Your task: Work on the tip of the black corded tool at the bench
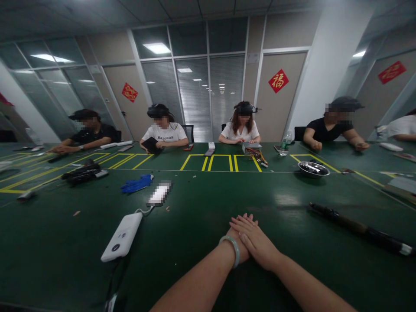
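My two hands rest one over the other on the green table (182,268). Underneath lies my left hand (234,235), with a pale green bangle (236,253) on its wrist; most of its fingers are covered. Across its back my right hand (258,246) lies flat, fingers stretched out and holding nothing. To their left, a white power bank (122,238) is joined by a short white cable (145,212) to a phone (159,193) with a bright screen. Off to the right lies a long black rod-like object (354,226).
Beyond the phone are a blue glove (137,184) and a black bundle (82,172). A shiny metal bowl (313,169) stands farther right. Across the table, several people sit near a box with coloured wires (255,151) and a plastic bottle (286,143). Yellow tape marks the tabletop.
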`<state>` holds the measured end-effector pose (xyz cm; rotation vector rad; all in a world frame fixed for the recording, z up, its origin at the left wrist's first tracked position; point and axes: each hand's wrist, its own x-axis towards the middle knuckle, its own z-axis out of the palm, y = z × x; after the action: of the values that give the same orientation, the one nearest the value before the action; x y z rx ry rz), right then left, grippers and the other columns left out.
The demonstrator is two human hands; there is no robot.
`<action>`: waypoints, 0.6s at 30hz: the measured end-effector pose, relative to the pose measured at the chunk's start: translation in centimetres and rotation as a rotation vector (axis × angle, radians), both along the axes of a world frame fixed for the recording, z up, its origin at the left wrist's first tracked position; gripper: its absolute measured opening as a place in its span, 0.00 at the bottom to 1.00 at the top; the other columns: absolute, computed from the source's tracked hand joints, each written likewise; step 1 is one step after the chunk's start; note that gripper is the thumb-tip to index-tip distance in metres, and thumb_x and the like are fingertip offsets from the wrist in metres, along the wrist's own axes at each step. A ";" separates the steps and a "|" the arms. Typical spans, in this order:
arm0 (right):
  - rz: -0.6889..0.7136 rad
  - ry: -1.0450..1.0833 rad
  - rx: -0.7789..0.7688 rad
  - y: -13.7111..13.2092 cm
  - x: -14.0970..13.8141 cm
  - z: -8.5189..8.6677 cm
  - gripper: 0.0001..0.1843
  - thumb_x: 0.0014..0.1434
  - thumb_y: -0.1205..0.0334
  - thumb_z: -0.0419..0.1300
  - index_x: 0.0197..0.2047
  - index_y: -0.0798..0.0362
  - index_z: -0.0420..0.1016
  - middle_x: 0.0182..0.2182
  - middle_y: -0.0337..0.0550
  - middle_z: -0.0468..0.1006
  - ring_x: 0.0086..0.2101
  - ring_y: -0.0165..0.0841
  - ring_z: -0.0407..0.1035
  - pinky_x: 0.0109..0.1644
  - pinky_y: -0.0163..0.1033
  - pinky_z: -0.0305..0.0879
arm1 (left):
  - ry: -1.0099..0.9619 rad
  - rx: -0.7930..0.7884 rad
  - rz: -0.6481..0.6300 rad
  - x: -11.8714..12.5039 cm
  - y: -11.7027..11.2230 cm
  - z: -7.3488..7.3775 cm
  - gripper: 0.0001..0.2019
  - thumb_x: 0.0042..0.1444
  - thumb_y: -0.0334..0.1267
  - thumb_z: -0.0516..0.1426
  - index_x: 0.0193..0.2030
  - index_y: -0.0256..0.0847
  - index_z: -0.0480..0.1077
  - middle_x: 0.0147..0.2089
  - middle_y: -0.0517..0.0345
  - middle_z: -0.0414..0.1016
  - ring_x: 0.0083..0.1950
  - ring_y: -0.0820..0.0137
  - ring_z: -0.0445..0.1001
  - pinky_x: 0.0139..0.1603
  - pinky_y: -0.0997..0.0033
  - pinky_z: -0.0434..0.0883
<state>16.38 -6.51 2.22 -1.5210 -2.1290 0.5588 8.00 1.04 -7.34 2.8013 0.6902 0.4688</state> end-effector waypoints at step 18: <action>-1.258 -0.475 0.382 -7.3 26.5 -4.3 0.42 0.61 0.39 0.36 0.67 0.62 0.53 0.66 0.66 0.44 0.66 0.51 0.34 0.61 0.61 0.42 | 0.112 -0.104 -0.038 -3.5 -1.0 7.2 0.29 0.66 0.53 0.35 0.71 0.45 0.43 0.73 0.56 0.39 0.72 0.59 0.37 0.69 0.49 0.45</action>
<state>42.89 -13.77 -2.12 -2.4182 -0.9903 -0.6495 4.51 0.02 -0.16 2.7532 0.6621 0.2629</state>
